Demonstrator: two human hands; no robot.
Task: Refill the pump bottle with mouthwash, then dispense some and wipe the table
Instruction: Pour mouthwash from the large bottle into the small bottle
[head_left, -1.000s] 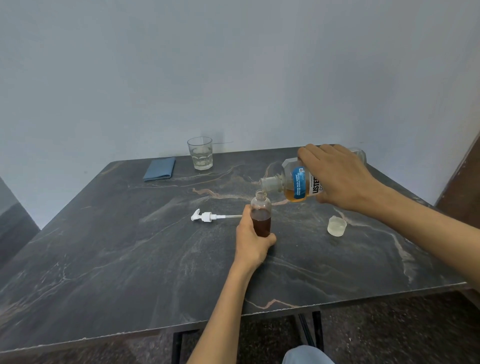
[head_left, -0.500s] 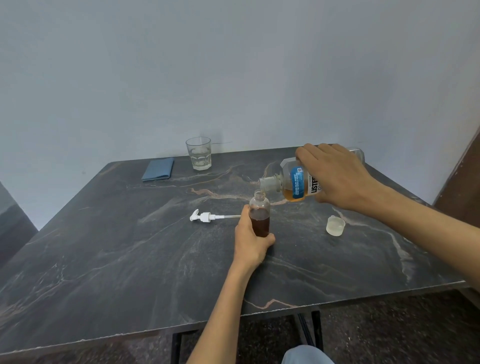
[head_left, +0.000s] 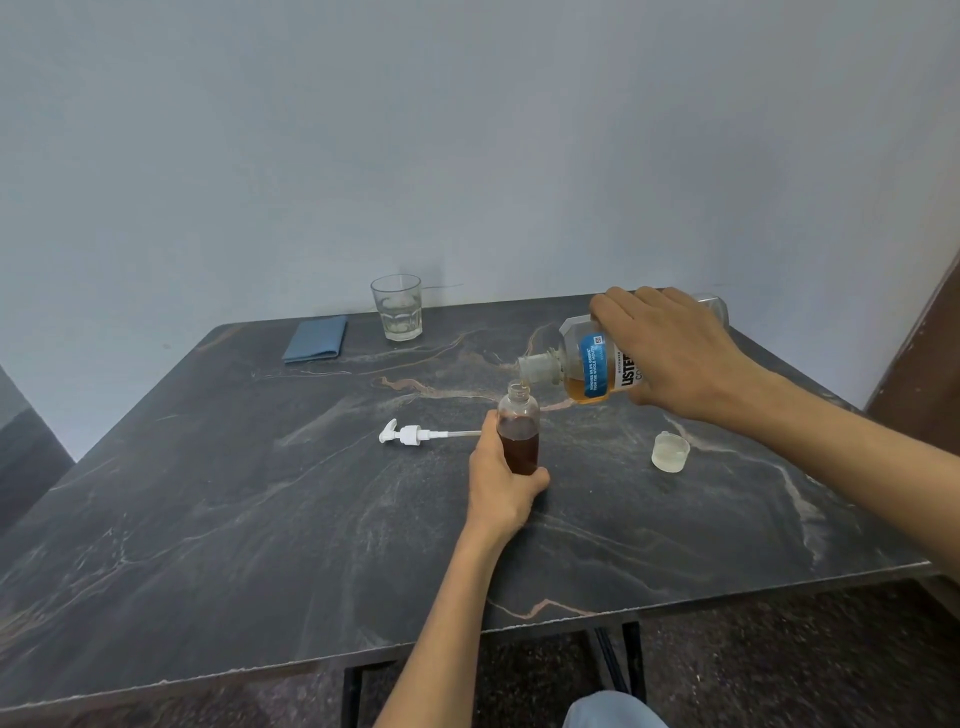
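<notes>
The only readable lettering is on the mouthwash bottle (head_left: 597, 366), which lies tipped on its side so the print runs sideways. Its white label shows large black capitals "LISTE", with the rest of the word hidden under the right hand (head_left: 670, 353). Below that, the letters "CO" begin a second line, also cut off. The blue label panel beside it carries small white text and a small square code, both too fine to read.

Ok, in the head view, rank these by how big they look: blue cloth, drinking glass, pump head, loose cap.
1. Pump head with its tube, the longest.
2. Blue cloth and drinking glass: look alike in extent, and both lie farther away, so unranked.
3. Loose cap, smallest.
</notes>
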